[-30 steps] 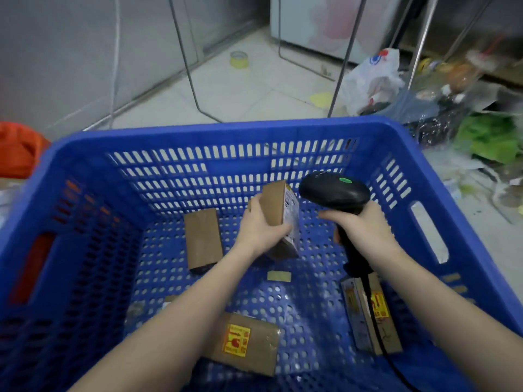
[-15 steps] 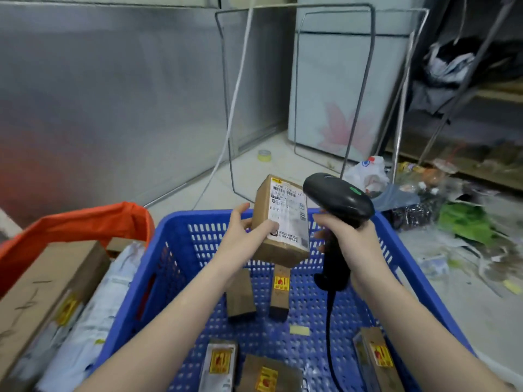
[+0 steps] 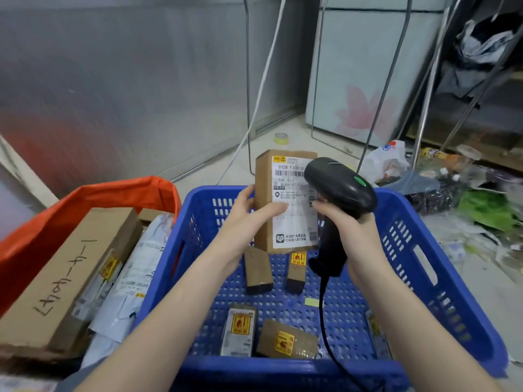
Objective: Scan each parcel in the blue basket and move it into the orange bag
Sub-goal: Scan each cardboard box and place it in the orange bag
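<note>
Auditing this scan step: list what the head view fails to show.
- Barcode on the brown cardboard parcel held up by the left hand: its right end is hidden by the black handheld scanner in the right hand.
- Label print: too blurred.
- Orange fabric bag: cut off at the left edge.

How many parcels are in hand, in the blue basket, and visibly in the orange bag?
In the left hand: 1, a cardboard parcel
In the blue basket: 5
In the orange bag, visible: 3
Total: 9

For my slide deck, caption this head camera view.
Left hand holds a labelled parcel to the right hand's scanner.
</note>
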